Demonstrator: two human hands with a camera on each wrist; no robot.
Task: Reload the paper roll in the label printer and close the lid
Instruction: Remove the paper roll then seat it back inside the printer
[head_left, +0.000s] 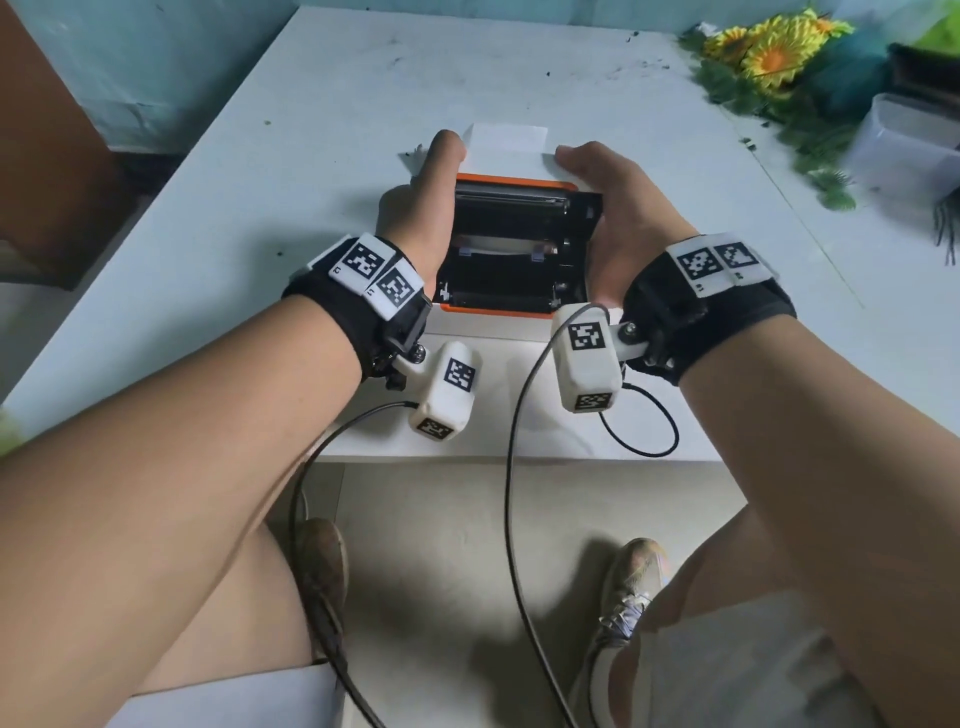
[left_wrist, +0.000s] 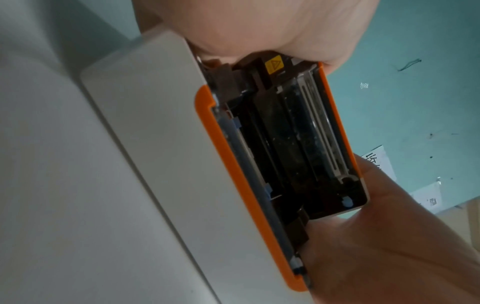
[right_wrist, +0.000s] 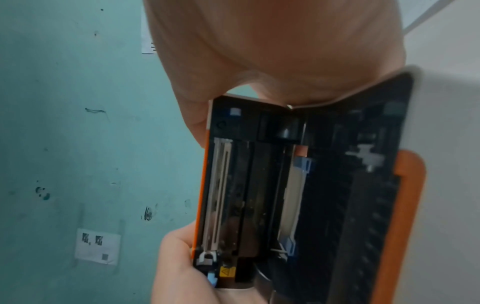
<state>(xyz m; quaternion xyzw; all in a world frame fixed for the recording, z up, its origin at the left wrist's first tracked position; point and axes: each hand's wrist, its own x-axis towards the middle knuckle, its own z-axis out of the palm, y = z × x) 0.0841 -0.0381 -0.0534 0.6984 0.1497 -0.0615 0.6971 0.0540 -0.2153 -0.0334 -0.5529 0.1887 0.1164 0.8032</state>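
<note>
The label printer (head_left: 511, 249) sits on the white table (head_left: 519, 78) near its front edge, lid (head_left: 514, 195) raised partway. Its black bay holds the white paper roll (head_left: 501, 243) between two blue guides. The left hand (head_left: 426, 208) and the right hand (head_left: 618, 208) each take a grip on one end of the lid, fingers curled round its edge. Behind the printer lies a white paper sheet (head_left: 509, 137); artificial sunflowers (head_left: 769, 57) and a clear plastic box (head_left: 904, 140) stand well apart at the far right.
</note>
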